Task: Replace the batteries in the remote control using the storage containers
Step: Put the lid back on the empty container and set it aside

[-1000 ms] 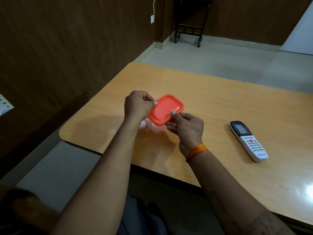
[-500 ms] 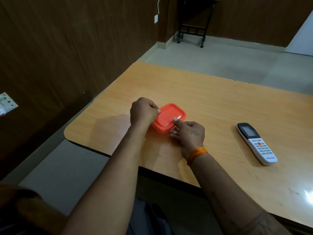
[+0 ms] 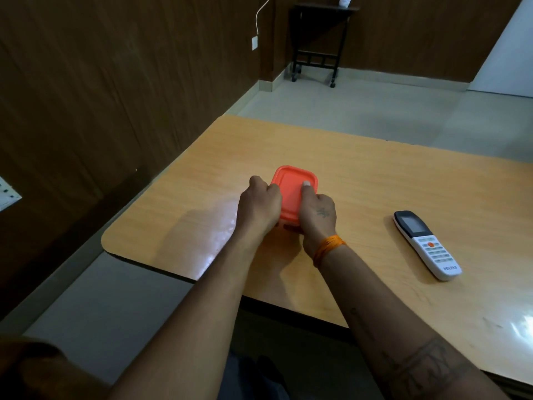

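Orange lid is what both hands are on right now. The left hand is curled against its left edge, the right hand is wrapped round the right edge with the thumb lying on top. Lid's sitting on a small container on the wooden table; the tub itself is mostly hidden under the hands. Remote control lies face-up well off to the right, untouched. Orange thread band on the right wrist.

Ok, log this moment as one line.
left hand: holds container | right hand: thumb on orange lid | remote: untouched on table
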### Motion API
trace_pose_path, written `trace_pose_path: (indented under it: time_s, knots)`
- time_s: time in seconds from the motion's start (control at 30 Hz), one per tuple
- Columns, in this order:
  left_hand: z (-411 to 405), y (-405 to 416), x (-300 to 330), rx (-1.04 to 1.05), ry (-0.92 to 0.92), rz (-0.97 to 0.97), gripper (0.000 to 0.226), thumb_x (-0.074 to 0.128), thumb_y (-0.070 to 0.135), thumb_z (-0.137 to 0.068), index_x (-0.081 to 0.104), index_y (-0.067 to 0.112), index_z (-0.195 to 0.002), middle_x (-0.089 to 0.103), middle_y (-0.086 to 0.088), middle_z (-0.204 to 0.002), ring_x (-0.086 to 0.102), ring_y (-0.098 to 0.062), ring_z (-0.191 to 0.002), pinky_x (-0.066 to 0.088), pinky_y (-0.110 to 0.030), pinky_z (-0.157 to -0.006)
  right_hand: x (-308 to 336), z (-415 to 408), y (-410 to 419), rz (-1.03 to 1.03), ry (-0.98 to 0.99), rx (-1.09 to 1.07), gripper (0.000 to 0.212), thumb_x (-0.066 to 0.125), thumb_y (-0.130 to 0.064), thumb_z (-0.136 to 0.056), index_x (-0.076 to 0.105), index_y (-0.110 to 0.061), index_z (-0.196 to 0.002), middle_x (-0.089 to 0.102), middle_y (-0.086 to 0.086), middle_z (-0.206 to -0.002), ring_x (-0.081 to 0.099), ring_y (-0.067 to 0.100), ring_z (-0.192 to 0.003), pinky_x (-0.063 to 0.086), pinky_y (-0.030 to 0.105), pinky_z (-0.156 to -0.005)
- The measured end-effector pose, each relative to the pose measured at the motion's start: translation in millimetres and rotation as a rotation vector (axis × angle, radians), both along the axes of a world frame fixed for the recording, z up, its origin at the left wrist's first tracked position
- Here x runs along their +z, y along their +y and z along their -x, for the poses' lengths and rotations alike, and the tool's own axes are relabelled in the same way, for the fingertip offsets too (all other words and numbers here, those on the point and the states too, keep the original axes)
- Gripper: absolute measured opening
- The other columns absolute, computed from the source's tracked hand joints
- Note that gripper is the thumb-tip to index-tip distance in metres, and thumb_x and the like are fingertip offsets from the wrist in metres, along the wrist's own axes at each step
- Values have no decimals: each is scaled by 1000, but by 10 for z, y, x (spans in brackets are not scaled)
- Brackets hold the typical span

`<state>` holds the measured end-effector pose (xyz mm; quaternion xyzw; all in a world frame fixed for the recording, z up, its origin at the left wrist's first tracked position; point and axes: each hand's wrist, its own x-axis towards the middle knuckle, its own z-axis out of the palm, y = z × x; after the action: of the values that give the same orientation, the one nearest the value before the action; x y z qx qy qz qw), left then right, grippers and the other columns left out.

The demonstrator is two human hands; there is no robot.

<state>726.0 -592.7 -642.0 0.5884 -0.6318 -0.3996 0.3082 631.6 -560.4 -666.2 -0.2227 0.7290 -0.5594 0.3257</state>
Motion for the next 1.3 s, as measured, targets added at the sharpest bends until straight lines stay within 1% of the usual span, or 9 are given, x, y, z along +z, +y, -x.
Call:
trace_pose_path:
  time_s: [0.1, 0.17, 0.3, 0.57, 0.67, 0.8, 1.0, 1.13, 1.3]
  knots:
    - [20, 30, -1, 58, 62, -65, 55, 32, 56, -95, 56, 11, -114, 66, -14, -104, 70, -37, -88, 63, -53, -80, 78, -34, 36, 53, 116, 30, 66, 44, -68, -97, 66, -8, -114, 70, 12, -108, 70, 32, -93, 63, 49, -76]
    - [25, 41, -34, 72, 12, -25, 67, 30, 69, -96, 63, 11, -98, 71, -16, -101, 72, -38, -88, 63, -51, -82, 75, -28, 49, 62, 176, 12, 63, 42, -63, -103, 64, -7, -119, 68, 11, -111, 68, 30, -95, 60, 42, -73]
    - [88, 92, -16, 67, 25, 61, 62, 30, 69, -102, 51, 20, -70, 71, -15, -91, 71, -38, -83, 62, -52, -79, 77, -12, 44, 91, 174, -28, 60, 43, -70, -96, 61, -14, -107, 67, 6, -102, 68, 30, -90, 63, 54, -76]
    - [139, 145, 4, -81, 62, 7, 64, 36, 65, -103, 66, 12, -83, 73, -15, -84, 74, -36, -71, 61, -45, -61, 186, 326, 124, 43, 158, 63, 77, 33, -81, -91, 70, -14, -102, 73, 7, -97, 71, 29, -88, 62, 47, -77]
    - [119, 143, -11, -42, 129, -38, 60, 41, 63, -100, 65, 14, -75, 70, -8, -83, 70, -33, -80, 60, -43, -69, 170, 396, 132, 68, 251, 149, 74, 31, -79, -95, 63, -16, -71, 69, 5, -74, 67, 27, -71, 53, 39, -65]
    - [45, 103, -3, 62, 208, -70, 80, 33, 78, -93, 70, 8, -86, 75, -13, -91, 73, -33, -88, 61, -54, -89, 60, 275, 160, 122, 292, 251, 66, 35, -70, -102, 54, -19, -64, 61, 3, -66, 58, 22, -61, 47, 35, -60]
    - [87, 79, 10, 76, 208, -45, 73, 36, 74, -97, 70, 9, -87, 75, -14, -91, 73, -35, -88, 61, -54, -89, 67, 292, 127, 154, 163, 220, 63, 46, -70, -98, 54, -17, -64, 58, 2, -63, 57, 23, -58, 47, 34, -58]
    - [20, 65, 22, 63, 229, -83, 74, 48, 77, -89, 71, 6, -86, 76, -13, -87, 74, -34, -83, 63, -48, -81, 17, 253, 144, 79, 200, 153, 77, 41, -75, -95, 63, -5, -71, 71, 13, -73, 67, 33, -68, 53, 45, -61]
    - [-260, 150, 83, 26, 121, 20, 26, 72, 40, -83, 67, 15, -75, 71, -1, -78, 69, -25, -73, 65, -46, -64, 23, 198, 163, -10, 192, 63, 61, 41, -70, -99, 56, -11, -97, 59, 2, -89, 61, 30, -87, 51, 44, -74]
